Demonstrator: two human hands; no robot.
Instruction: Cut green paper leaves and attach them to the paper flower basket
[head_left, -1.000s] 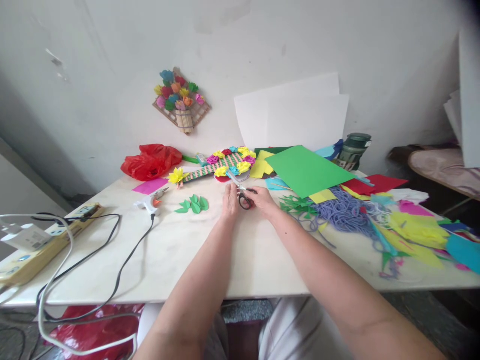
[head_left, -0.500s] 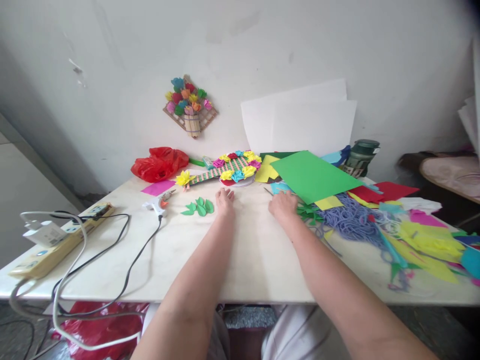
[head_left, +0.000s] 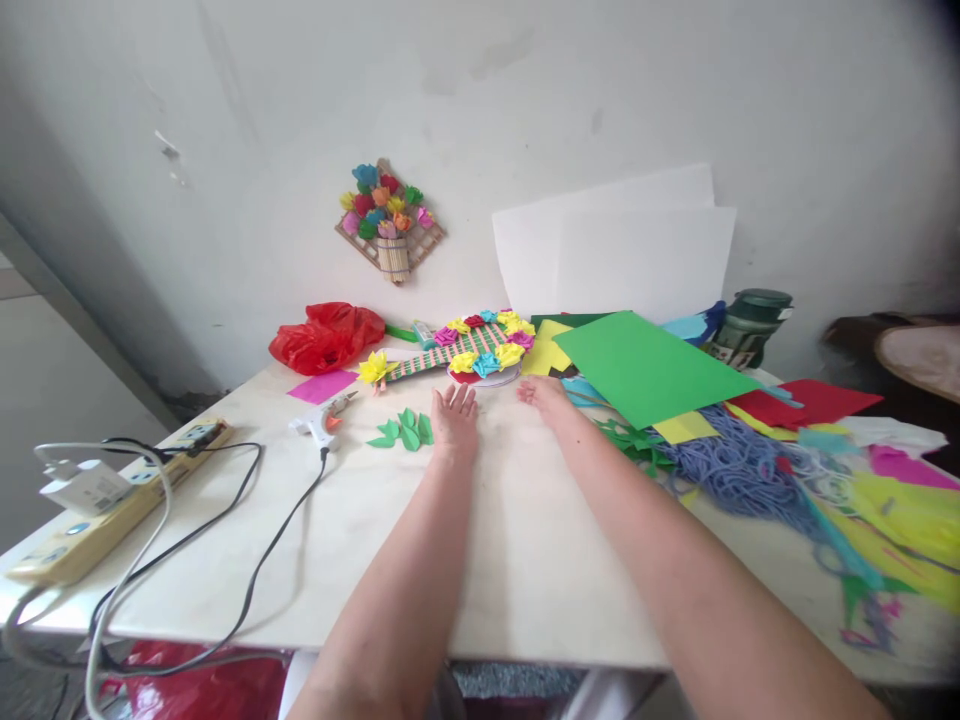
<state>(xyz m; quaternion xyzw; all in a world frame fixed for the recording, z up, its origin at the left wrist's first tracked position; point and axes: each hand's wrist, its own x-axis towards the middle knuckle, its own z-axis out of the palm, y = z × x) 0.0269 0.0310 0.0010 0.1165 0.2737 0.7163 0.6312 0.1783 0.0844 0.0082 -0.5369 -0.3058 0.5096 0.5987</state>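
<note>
My left hand [head_left: 455,418] is open above the table, fingers spread and nothing in it. Just left of it lie several green paper leaves [head_left: 409,430]. My right hand [head_left: 541,394] is also open, fingers stretched toward the left and no object visible in them. Behind both hands rests a woven, guitar-shaped craft [head_left: 427,358] trimmed with yellow, pink, red and blue paper flowers. Close to my right wrist are a blue paper piece [head_left: 579,388], with a thin dark item across it, and cut green paper [head_left: 630,440], partly under a large green sheet [head_left: 652,365].
A glue gun [head_left: 319,428] with its cord and a power strip [head_left: 142,490] occupy the left side. A red plastic bag [head_left: 328,338] sits at the back left. Tangled purple yarn [head_left: 750,480], colored paper and a dark green jar [head_left: 752,328] crowd the right. White sheets [head_left: 615,250] lean on the wall.
My right hand has let go of a thin dark pointed item and opened, moving slightly left. My left hand's fingers have spread. The view has shifted a little.
</note>
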